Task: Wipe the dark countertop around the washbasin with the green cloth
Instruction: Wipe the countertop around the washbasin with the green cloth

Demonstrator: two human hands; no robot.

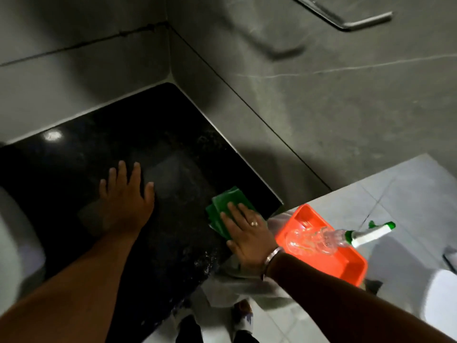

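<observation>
The dark countertop [128,144] fills the middle of the head view and runs into a wall corner at the back. A folded green cloth [223,205] lies near its right edge. My right hand [247,231] presses flat on the cloth, fingers spread over its near part. My left hand [126,194] rests flat on the bare counter to the left, fingers apart, holding nothing. The white washbasin [12,238] shows only as a curved rim at the far left.
An orange tray [346,266] with a clear spray bottle [321,240] lying in it hangs just right of the counter's edge, above a pale tiled floor [408,194]. Grey tiled walls [296,95] close the corner. A metal bar [358,21] juts out at top right.
</observation>
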